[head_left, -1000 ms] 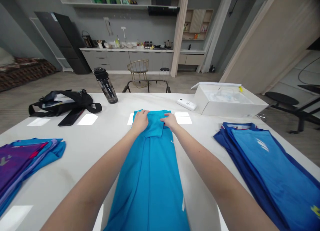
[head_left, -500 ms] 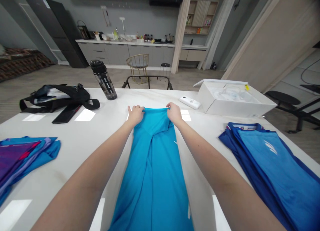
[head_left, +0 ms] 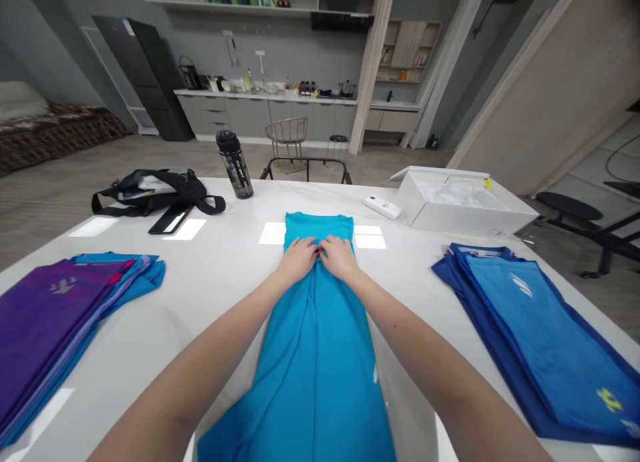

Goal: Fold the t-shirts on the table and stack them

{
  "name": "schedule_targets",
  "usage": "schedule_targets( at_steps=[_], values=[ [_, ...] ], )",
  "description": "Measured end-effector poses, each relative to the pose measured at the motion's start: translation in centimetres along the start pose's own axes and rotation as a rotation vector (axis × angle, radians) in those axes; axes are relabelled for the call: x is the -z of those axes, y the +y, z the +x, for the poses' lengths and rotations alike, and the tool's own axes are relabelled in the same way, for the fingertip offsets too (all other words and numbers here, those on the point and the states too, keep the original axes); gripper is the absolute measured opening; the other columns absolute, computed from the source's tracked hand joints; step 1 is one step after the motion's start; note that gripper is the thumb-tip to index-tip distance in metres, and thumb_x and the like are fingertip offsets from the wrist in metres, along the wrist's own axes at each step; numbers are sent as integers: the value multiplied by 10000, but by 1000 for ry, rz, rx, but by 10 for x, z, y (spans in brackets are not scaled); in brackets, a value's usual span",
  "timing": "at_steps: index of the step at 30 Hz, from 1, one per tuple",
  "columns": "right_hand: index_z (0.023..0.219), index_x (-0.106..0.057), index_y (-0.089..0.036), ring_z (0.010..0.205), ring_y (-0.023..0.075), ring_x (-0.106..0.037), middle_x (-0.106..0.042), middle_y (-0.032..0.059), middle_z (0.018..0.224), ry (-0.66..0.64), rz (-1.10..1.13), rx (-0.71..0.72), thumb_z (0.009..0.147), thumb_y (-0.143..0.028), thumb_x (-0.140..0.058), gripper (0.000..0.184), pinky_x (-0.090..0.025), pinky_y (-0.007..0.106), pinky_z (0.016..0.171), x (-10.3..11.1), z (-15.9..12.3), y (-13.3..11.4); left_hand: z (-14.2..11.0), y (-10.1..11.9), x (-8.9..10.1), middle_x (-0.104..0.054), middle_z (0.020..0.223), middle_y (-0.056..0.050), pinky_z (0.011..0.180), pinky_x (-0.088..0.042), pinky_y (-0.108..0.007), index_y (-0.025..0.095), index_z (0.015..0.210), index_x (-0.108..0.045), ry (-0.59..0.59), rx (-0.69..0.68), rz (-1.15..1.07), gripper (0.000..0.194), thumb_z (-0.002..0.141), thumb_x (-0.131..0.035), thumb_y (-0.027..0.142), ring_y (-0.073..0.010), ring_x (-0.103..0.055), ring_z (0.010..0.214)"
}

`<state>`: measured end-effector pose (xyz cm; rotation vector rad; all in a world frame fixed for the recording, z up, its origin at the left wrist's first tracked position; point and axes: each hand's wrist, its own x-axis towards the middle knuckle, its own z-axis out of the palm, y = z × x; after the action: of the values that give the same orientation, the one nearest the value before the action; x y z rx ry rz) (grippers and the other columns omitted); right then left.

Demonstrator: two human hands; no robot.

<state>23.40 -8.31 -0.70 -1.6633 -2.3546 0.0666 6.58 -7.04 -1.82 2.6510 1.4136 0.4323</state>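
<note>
White tbl [head_left: 190,285]: L hand [head_left: 298,259] & R hand [head_left: 340,257] adj., fingers [head_left: 330,246] pinching turquoise garment [head_left: 311,342] nr far end.

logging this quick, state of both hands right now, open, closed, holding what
Left hand: fingers curled on the turquoise garment; whether it grips the cloth cannot be told.
Right hand: fingers curled on the turquoise garment; likewise, grip cannot be told.

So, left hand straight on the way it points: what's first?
Likely the right hand, close by the left hand on the turquoise garment; whether the hands touch is unclear.
</note>
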Motion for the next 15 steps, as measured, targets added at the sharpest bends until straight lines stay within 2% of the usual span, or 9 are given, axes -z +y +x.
schedule_targets(
  at_steps=[4,7,11,15],
  values=[
    [1137,-671,-234,1147,252,-581,-658,104,1187,37,66,-80,997,-252,-482,236,-407,356,951,5,-32,-27,-54,29,11,-587,1403,-123,1123,-344,-446,206,1262,-647,45,96,43,348,1015,-432,324,-270,-517,1302],
    [1098,-699,-244,1036,212,-655,-719,69,1106,1,223,-147,985,-255,-508,222,-452,288,878,9,-50,-45,-88,53,20,-641,1271,-129,1035,-400,-468,225,1180,-679,10,162,81,309,997,-450,326,-294,-560,1211],
    [983,-760,-219,983,204,-703,-771,68,1023,-93,393,-303,930,-233,-578,190,-476,246,827,12,-68,-68,-118,79,26,-660,1157,-139,921,-467,-440,231,1171,-678,-67,263,62,320,978,-424,256,-295,-625,1096],
    [849,-779,-188,879,182,-725,-784,66,889,-153,438,-343,893,-191,-597,187,-486,209,748,13,-85,-86,-147,95,29,-657,1183,-135,846,-501,-356,222,1251,-612,-36,344,-13,362,959,-402,185,-253,-670,1031]
  ],
)
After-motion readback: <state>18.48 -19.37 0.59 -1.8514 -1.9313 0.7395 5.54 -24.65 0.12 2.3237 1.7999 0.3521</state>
